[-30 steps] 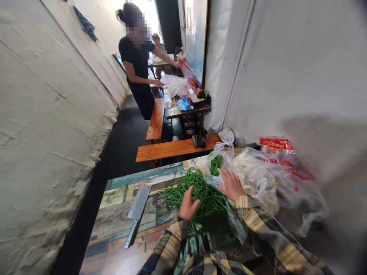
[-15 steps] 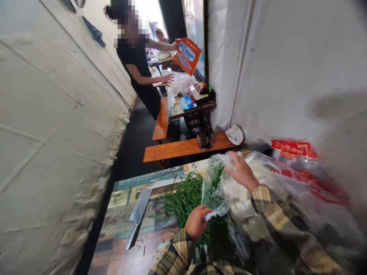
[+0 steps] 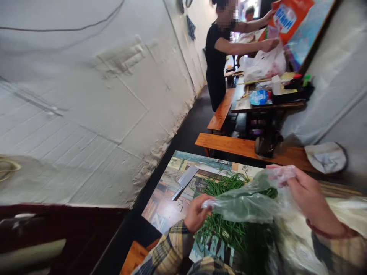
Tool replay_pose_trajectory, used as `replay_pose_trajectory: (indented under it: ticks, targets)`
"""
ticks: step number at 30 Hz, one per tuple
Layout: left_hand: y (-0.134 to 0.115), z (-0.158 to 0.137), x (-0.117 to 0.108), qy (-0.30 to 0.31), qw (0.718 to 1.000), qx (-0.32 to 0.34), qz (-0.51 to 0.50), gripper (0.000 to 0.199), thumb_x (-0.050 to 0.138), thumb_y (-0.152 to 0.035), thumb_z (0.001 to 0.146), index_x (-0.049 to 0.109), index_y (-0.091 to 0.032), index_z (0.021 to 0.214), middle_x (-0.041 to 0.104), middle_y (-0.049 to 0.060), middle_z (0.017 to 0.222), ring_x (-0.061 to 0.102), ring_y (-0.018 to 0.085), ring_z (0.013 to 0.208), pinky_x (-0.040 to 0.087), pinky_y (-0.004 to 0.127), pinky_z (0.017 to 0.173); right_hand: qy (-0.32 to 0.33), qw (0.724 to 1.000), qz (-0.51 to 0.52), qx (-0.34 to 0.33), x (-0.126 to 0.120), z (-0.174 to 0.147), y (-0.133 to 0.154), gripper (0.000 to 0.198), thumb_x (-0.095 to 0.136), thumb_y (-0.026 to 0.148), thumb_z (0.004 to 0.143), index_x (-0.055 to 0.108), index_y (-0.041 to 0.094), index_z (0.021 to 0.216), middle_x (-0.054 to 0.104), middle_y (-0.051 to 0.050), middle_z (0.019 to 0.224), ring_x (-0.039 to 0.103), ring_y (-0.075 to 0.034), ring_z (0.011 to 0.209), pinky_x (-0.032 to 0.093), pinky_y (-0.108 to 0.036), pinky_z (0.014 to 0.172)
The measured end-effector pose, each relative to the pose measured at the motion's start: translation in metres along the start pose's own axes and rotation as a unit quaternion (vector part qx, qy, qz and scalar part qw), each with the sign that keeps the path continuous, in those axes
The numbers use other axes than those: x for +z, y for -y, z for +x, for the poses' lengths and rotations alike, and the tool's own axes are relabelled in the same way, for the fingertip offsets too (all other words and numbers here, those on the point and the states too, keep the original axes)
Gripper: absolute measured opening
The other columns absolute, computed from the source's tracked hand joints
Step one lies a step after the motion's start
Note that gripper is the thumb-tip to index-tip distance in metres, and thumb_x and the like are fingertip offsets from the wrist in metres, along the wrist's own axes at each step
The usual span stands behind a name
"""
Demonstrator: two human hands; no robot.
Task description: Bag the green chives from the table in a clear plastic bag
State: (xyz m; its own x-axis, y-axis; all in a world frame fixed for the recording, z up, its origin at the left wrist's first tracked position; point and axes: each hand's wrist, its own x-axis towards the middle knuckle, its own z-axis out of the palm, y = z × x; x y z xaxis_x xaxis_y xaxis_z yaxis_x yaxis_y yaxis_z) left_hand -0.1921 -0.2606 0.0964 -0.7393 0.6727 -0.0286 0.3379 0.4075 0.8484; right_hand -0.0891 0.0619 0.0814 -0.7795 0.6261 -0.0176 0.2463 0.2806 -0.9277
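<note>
A clear plastic bag is stretched between my two hands above a pile of thin green stalks on the patterned table. My left hand pinches the bag's near edge. My right hand grips its far edge, lifted higher. Some green stalks show through the bag. A cleaver lies on the table to the left of the pile, apart from both hands.
A wooden bench stands beyond the table, with a dark bag and a white cloth on it. Farther back, a person in black handles an orange packet and a white bag at another table. A white wall runs along the left.
My view has swung left and tilted. Both hands went from resting on the stalks to gripping the plastic bag and pulling it open. The person at the back lifted the orange packet.
</note>
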Motion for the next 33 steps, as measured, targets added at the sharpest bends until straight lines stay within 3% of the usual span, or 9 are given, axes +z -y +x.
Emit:
replay_pose_trajectory:
  ticks: [4,9,13,17,21,24,27,30,33]
  targets:
    - [-0.005,-0.047,-0.066,-0.113,0.986,-0.107,-0.053,0.037,0.049,-0.048,0.086,0.068,-0.016,0.089,0.067,0.005,0.082,0.056,0.015,0.065,0.046,0.025,0.059,0.164,0.979,0.120,0.014,0.049,-0.047,0.066,0.040,0.048,0.051,0.087,0.067,0.024,0.109,0.071,-0.008,0.108,0.065,-0.023,0.088,0.051,-0.030,0.072]
    - [0.015,-0.089,-0.132,-0.078,0.987,-0.141,-0.007,0.035,0.045,-0.044,0.089,0.069,-0.018,0.091,0.068,0.006,0.085,0.058,0.016,0.070,0.046,0.025,0.065,0.329,0.925,0.192,0.012,0.141,-0.101,0.107,0.040,0.042,0.049,0.091,0.068,0.021,0.104,0.072,-0.007,0.096,0.066,-0.021,0.084,0.052,-0.030,0.074]
    - [0.082,-0.097,-0.170,0.001,0.987,-0.156,0.024,0.032,0.045,-0.041,0.089,0.067,-0.018,0.096,0.067,0.005,0.086,0.060,0.019,0.081,0.046,0.028,0.075,0.357,0.920,0.162,-0.019,0.238,-0.129,0.090,0.038,0.039,0.044,0.093,0.067,0.020,0.101,0.071,-0.008,0.101,0.064,-0.021,0.091,0.049,-0.031,0.081]
    - [0.176,-0.105,-0.190,0.136,0.973,-0.186,0.019,0.029,0.051,-0.026,0.080,0.065,-0.018,0.104,0.067,0.006,0.098,0.059,0.019,0.088,0.047,0.030,0.079,0.358,0.933,0.003,-0.015,0.324,-0.155,0.039,0.032,0.039,0.036,0.090,0.064,0.018,0.083,0.069,-0.007,0.082,0.063,-0.020,0.079,0.046,-0.032,0.075]
    - [0.248,-0.107,-0.222,0.290,0.937,-0.153,-0.120,0.068,0.066,-0.028,0.071,0.044,-0.027,0.136,0.058,0.008,0.126,0.061,0.016,0.086,0.051,0.029,0.076,0.345,0.931,-0.119,0.024,0.351,-0.182,0.014,0.022,0.043,0.030,0.085,0.061,0.018,0.083,0.066,-0.005,0.079,0.059,-0.019,0.075,0.045,-0.030,0.071]
    - [0.284,-0.074,-0.253,0.252,0.941,-0.162,-0.158,0.062,0.051,-0.040,0.084,0.032,-0.027,0.142,0.051,0.010,0.132,0.064,0.015,0.081,0.051,0.026,0.062,0.333,0.934,-0.113,0.067,0.348,-0.199,0.026,0.021,0.049,0.034,0.083,0.062,0.020,0.092,0.067,-0.004,0.087,0.059,-0.018,0.079,0.046,-0.028,0.074]
    - [0.313,-0.020,-0.250,0.174,0.964,-0.163,0.118,0.039,0.038,-0.031,0.092,0.049,-0.021,0.128,0.059,0.009,0.118,0.062,0.016,0.094,0.051,0.029,0.077,0.323,0.937,-0.062,0.117,0.352,-0.213,0.040,0.033,0.051,0.049,0.083,0.064,0.020,0.092,0.067,-0.003,0.086,0.059,-0.017,0.078,0.048,-0.026,0.073]
    - [0.335,0.015,-0.207,0.195,0.945,-0.179,0.192,0.028,0.059,-0.025,0.082,0.060,-0.012,0.107,0.063,0.012,0.106,0.059,0.024,0.102,0.045,0.037,0.091,0.306,0.932,-0.006,0.194,0.368,-0.224,0.045,0.045,0.046,0.063,0.081,0.065,0.023,0.086,0.067,-0.002,0.083,0.060,-0.018,0.078,0.050,-0.026,0.074]
    - [0.348,0.021,-0.158,0.205,0.928,-0.205,0.234,0.036,0.067,-0.030,0.078,0.058,-0.013,0.110,0.060,0.011,0.114,0.059,0.025,0.103,0.046,0.045,0.091,0.265,0.931,0.022,0.251,0.380,-0.227,0.042,0.053,0.045,0.072,0.076,0.067,0.025,0.082,0.068,-0.004,0.082,0.063,-0.021,0.080,0.052,-0.026,0.075]
